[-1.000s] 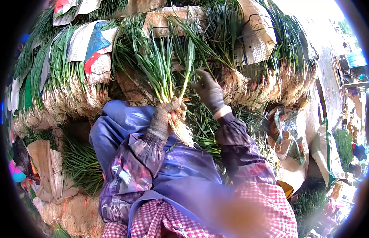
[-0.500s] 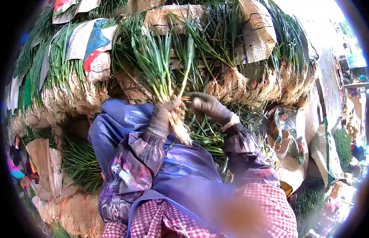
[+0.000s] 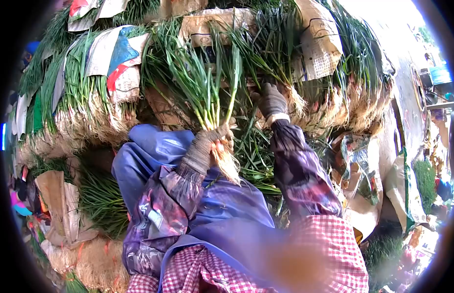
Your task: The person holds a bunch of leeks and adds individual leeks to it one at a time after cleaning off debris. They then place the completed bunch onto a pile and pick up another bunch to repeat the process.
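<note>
My left hand (image 3: 211, 141), in a brown knitted glove, is closed around the lower stems of a bunch of green garlic (image 3: 212, 95). Its leaves fan upward, while pale roots and reddish bulbs hang below the fist. Up and to the right, my gloved right hand (image 3: 272, 101) reaches to the stacked green garlic (image 3: 271, 53), its thumb apart from the fingers. The fingertips are among dark stems and partly hidden. Beside that hand, a tuft of roots (image 3: 295, 97) hangs from the pile.
Paper sacking (image 3: 320, 41) and a patched sheet (image 3: 97, 53) lie over the piled plants. A blue apron (image 3: 232, 202) covers my lap. Loose leaves (image 3: 256, 146) lie beyond my knees. Rooted bundles (image 3: 97, 261) sit at lower left, with a white sack (image 3: 400, 188) at right.
My right hand has moved from beside the held bunch up and rightward to the pile. The left hand keeps its grip, the bunch slightly lower and further right.
</note>
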Demonstrator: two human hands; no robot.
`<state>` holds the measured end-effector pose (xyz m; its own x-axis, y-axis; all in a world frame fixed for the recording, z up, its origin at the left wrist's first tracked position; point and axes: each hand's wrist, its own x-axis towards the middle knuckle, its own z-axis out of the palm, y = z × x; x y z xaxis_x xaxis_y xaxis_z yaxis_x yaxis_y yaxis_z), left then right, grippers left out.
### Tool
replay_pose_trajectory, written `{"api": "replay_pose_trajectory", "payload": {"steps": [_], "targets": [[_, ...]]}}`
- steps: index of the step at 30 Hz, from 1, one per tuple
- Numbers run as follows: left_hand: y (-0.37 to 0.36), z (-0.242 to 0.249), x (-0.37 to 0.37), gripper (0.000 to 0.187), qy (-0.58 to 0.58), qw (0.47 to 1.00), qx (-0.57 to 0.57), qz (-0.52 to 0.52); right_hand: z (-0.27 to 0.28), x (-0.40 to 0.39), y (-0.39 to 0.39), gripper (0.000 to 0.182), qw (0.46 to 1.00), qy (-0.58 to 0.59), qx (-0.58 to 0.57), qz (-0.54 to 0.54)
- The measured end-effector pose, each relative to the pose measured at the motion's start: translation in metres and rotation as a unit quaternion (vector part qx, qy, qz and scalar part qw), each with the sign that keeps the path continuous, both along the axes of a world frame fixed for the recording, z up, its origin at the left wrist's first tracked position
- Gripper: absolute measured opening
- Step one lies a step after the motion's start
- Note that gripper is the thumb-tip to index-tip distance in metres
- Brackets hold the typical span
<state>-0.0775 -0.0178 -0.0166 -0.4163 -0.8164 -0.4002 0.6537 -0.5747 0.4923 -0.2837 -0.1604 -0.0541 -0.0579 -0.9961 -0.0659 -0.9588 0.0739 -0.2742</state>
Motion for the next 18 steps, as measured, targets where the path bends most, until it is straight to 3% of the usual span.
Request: {"api": "replay_pose_trajectory", "payload": {"steps": [1, 2, 5, 6, 7, 8, 9, 11, 14, 15, 16, 17, 18], "targets": [[0.0, -0.006, 0.0, 0.039, 0.043, 0.999, 0.023, 0.002, 0.001, 0.005, -0.01, 0.043, 1.0, 0.019, 0.006, 0.008], [0.0, -0.011, 0.001, 0.034, 0.026, 0.999, 0.017, 0.015, 0.003, 0.008, -0.024, 0.039, 0.996, 0.035, 0.081, -0.008], [0.0, -0.002, -0.005, 0.025, -0.044, 0.997, 0.002, 0.069, 0.028, 0.016, -0.018, 0.035, 0.994, -0.048, 0.1, 0.023], [0.0, 0.001, -0.007, 0.024, -0.068, 0.994, -0.003, 0.09, 0.005, 0.013, -0.015, 0.032, 0.982, -0.177, 0.055, 0.04], [0.001, -0.001, -0.005, 0.023, -0.075, 0.994, 0.008, 0.08, 0.016, 0.02, 0.005, 0.026, 0.882, -0.453, 0.126, -0.016], [0.0, -0.003, -0.003, 0.023, -0.081, 0.994, 0.018, 0.067, 0.032, 0.02, 0.025, 0.02, 0.798, -0.57, 0.195, -0.006], [0.0, -0.004, -0.002, 0.023, -0.088, 0.994, 0.026, 0.053, 0.04, 0.027, 0.043, 0.017, 0.733, -0.64, 0.232, 0.007], [0.001, -0.004, -0.007, 0.02, -0.08, 0.994, 0.047, 0.049, 0.06, 0.047, 0.074, 0.015, 0.657, -0.689, 0.302, -0.045], [0.005, 0.007, -0.011, 0.018, -0.11, 0.99, 0.069, 0.049, 0.034, 0.053, 0.071, 0.017, 0.717, -0.653, 0.242, -0.033], [0.004, 0.003, -0.008, 0.019, -0.099, 0.993, 0.052, 0.046, 0.031, 0.064, 0.072, 0.015, 0.801, -0.579, 0.152, -0.019], [0.003, -0.004, -0.003, 0.019, -0.086, 0.995, 0.035, 0.042, 0.024, 0.064, 0.071, 0.015, 0.902, -0.426, -0.038, 0.058], [0.003, -0.01, -0.002, 0.02, -0.072, 0.996, 0.018, 0.038, 0.013, 0.061, 0.068, 0.014, 0.935, -0.24, -0.225, 0.132], [0.003, -0.005, -0.001, 0.019, -0.102, 0.993, 0.035, 0.037, -0.002, 0.051, 0.058, 0.017, 0.962, -0.174, -0.193, 0.077]]}}
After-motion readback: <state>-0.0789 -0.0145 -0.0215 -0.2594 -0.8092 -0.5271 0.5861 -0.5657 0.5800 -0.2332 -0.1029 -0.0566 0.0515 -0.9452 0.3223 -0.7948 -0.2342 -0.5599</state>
